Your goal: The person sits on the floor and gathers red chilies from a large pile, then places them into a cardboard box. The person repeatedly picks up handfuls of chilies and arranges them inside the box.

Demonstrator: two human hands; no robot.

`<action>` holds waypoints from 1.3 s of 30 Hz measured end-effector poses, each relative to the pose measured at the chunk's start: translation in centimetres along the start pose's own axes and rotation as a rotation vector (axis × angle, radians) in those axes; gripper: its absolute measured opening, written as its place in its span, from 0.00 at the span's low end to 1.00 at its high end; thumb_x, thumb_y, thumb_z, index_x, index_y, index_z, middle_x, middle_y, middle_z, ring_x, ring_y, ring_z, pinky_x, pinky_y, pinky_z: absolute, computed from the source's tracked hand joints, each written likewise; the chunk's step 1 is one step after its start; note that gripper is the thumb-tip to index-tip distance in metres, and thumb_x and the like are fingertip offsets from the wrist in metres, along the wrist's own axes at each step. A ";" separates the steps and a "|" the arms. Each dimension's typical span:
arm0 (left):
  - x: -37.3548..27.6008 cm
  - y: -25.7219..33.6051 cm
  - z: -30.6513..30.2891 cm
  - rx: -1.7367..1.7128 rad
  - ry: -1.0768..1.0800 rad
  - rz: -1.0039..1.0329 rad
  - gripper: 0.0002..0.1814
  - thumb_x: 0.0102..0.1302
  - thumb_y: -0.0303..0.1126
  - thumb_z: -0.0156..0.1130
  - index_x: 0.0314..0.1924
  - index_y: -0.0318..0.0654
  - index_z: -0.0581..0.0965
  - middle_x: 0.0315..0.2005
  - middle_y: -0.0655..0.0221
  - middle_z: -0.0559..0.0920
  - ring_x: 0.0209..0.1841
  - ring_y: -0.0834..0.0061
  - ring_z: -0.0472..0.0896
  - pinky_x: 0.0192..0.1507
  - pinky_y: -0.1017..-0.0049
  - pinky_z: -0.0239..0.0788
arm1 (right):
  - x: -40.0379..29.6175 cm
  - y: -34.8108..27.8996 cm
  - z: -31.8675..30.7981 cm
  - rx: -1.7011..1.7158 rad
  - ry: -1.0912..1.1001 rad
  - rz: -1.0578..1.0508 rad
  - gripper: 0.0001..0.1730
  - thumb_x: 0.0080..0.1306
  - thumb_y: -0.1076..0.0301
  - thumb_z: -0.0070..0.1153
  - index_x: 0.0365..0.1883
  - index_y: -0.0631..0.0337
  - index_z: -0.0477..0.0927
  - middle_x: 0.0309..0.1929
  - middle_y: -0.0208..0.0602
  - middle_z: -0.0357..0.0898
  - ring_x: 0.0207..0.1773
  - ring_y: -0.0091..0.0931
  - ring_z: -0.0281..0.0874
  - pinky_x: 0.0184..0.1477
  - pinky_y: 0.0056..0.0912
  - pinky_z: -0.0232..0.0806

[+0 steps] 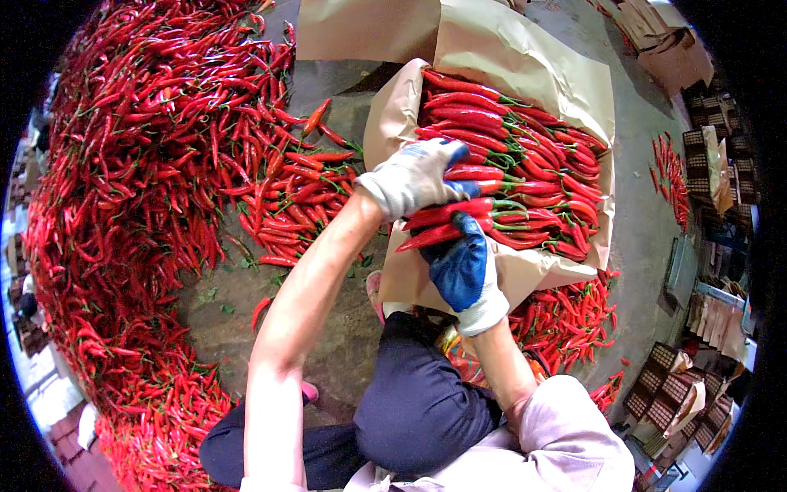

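Red chili peppers (547, 178) lie in rows, green stems mostly toward the middle, in a box lined with brown paper (529, 46). My left hand (424, 175), in a white knit glove with blue coated fingers, reaches over the box's left part, its fingers closed around a pepper (486, 186) among the others. At the near left corner, my right hand (461, 264), gloved alike, holds a few red chili peppers (446, 232) with its thumb on top; its other fingers are mostly hidden beneath them.
A huge heap of red chilies (135, 184) covers the floor at left, with a smaller pile (301, 209) beside the box. More chilies (565, 320) lie near its right side. Brown plastic crates (664, 387) with paper stand at the far right, near a grey-green lid-like object (681, 267).
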State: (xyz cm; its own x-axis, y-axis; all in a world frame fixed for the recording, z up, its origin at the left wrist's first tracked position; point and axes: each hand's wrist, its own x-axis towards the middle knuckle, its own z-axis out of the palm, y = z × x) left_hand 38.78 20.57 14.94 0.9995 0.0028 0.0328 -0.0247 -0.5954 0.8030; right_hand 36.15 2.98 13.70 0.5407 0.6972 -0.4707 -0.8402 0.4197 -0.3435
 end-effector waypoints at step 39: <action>-8.0 0.0 5.4 -0.130 0.821 -0.105 0.28 0.66 0.37 0.60 0.63 0.32 0.68 0.59 0.51 0.72 0.64 0.52 0.68 0.66 0.62 0.57 | -1.0 -2.0 -3.5 -0.500 0.325 0.144 0.30 0.75 0.45 0.38 0.50 0.66 0.76 0.40 0.44 0.83 0.35 0.30 0.83 0.28 0.26 0.71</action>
State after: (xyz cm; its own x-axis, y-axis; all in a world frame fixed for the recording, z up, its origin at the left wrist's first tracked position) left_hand 30.94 16.17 11.45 0.6647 0.6669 0.3368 0.0150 -0.4627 0.8864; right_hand 37.42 -0.58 12.04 0.4747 0.4804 -0.7375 -0.8269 -0.0436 -0.5606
